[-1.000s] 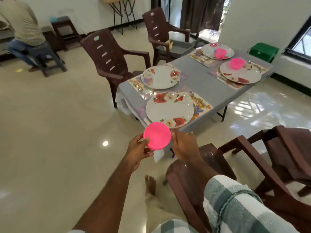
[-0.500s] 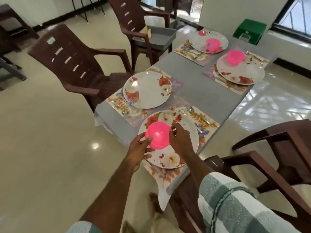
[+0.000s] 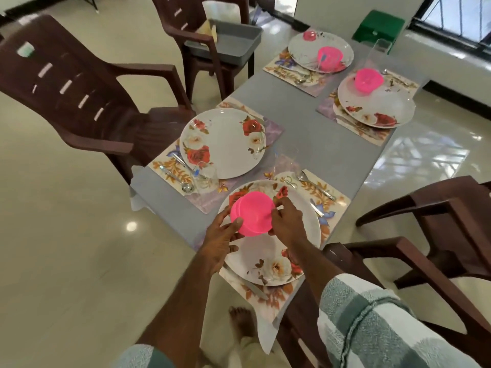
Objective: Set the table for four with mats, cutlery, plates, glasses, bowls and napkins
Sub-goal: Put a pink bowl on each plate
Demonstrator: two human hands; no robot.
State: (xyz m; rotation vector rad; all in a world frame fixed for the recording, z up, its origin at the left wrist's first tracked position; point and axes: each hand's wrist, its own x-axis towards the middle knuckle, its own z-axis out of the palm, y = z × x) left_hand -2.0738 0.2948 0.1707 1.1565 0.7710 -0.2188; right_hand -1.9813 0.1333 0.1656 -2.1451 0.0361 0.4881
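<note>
Two hands hold the pink bowl (image 3: 252, 213) just above the near plate (image 3: 271, 232): the left hand (image 3: 220, 241) and the right hand (image 3: 285, 223) have their fingers curled on its sides. It looks upside down, so turn it over. Then lower it gently onto the plate's middle, away from the glasses on the tabletop (image 3: 313, 144).

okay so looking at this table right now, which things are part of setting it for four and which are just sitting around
Part of the job:
pink bowl, held by left hand and right hand
floral plates
place mats
cutlery
glasses

Just lying about:
grey tray on a chair
green box
</note>
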